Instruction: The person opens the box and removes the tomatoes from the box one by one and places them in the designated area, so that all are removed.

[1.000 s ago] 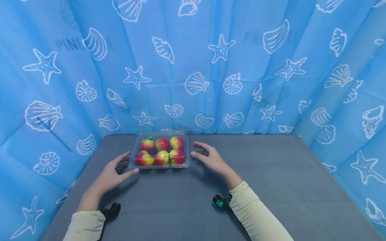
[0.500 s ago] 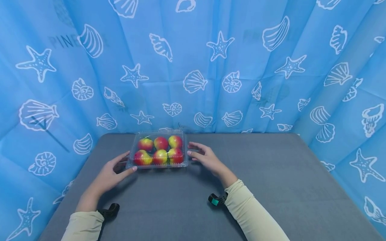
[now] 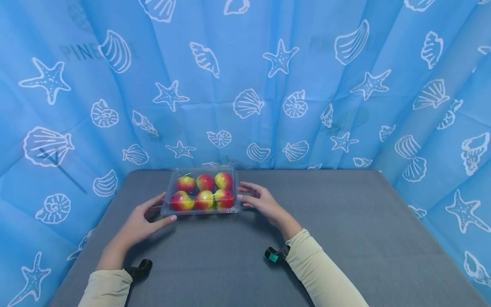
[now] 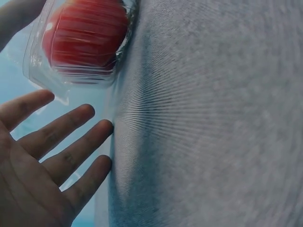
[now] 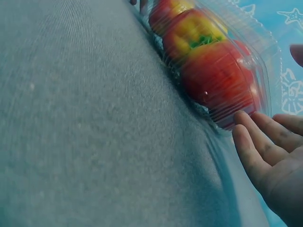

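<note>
A clear plastic clamshell box point(image 3: 199, 212) sits on the table, holding several red-and-yellow apples point(image 3: 205, 182) in two rows. At its left end is my left hand point(image 3: 138, 224), thumb near the front left corner. In the left wrist view, its fingers point(image 4: 71, 158) are spread and fairly straight, one fingertip right by the box corner. My right hand point(image 3: 268, 208) is at the opposite end, its fingertips right at the box wall. From the right wrist, the fingers point(image 5: 265, 142) look extended and overlap the box's end, not curled round it.
A grey cloth-covered table point(image 3: 215, 260) spreads beneath both forearms. Behind it and along both sides hangs a blue curtain point(image 3: 222, 81) with white shells and starfish. The box stands near the table's back edge. Each wrist wears a black band point(image 3: 142, 268).
My right hand has moved left, closing the gap to the box's right end. The left hand stays by the left end. The whole view has shifted slightly; the box stays put on the table.
</note>
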A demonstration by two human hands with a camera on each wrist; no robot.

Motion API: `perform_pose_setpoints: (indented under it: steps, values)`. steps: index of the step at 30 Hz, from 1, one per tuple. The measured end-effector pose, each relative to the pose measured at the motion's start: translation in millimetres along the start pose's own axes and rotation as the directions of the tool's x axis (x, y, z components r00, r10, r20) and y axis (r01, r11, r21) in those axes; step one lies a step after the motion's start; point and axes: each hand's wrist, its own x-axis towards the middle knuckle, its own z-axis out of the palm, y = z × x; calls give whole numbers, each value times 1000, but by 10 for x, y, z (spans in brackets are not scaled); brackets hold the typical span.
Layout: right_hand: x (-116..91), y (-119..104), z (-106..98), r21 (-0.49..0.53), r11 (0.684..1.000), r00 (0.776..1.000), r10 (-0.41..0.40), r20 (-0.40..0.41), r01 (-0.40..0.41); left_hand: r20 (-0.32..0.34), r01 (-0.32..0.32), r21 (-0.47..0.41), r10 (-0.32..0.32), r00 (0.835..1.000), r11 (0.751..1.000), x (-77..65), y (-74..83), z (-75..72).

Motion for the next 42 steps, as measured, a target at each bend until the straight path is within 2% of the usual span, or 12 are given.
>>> perform_pose_setpoints:
  steps: [6,15,26,36,42]
  values:
    - [27,37,-6,32,999,999,-24,38,23,-20,-19,-11,18,1000,1000,24,13,4]
    - [18,111,2,32,999,995,-20,100,17,-44,-27,-1,27,999,1000,-3,-27,43]
    - [16,85,42,17,999,995,-45,86,43,-33,22,-25,-23,999,999,17,-36,37]
    - [38,116,35,16,999,996,-41,75,40,-55,-24,-26,23,998,999,13,-27,27]
    - [39,127,28,19,999,996,-44,74,43,-54,-31,-26,29,998,999,10,-26,22]
